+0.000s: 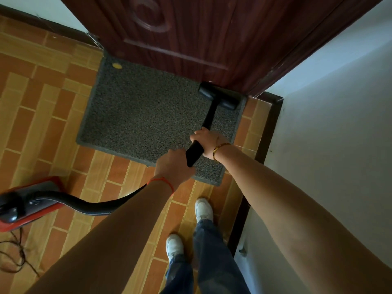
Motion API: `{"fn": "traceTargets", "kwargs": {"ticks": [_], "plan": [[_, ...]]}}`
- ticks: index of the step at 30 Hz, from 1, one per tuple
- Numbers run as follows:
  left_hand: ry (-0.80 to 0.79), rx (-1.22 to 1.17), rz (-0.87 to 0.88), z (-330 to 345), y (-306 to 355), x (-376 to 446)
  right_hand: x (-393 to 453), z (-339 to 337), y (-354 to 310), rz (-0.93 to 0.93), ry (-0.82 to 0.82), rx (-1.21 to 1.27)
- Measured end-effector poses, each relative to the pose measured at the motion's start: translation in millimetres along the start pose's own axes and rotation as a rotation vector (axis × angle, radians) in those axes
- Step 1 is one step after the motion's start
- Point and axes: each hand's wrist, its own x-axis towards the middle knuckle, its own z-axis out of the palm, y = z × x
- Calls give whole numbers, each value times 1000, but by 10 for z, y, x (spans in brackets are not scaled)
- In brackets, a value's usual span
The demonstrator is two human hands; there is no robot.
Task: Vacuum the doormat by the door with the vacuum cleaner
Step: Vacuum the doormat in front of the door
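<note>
Just beyond both hands, the black floor nozzle sits on the far right corner of the grey doormat, close against the foot of the dark red wooden door. The right hand grips the black wand from above, a gold bangle on its wrist. The left hand holds the wand's lower end just behind the right, fingers curled round it, a red thread bracelet at the wrist. From under the left forearm the black hose curves away to the red vacuum cleaner, which stands on the orange tiled floor well to the left of the hands. A small yellow speck lies on the mat's far left corner.
</note>
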Motion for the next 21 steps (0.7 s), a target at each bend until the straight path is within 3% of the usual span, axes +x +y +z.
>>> {"fn": "traceTargets", "kwargs": {"ticks": [11, 21], "plan": [[6, -14, 9, 58, -52, -209, -169, 46, -148, -9, 7, -22], [-60, 4, -18, 425, -578, -1004, -618, 659, -929, -21, -24, -20]]}}
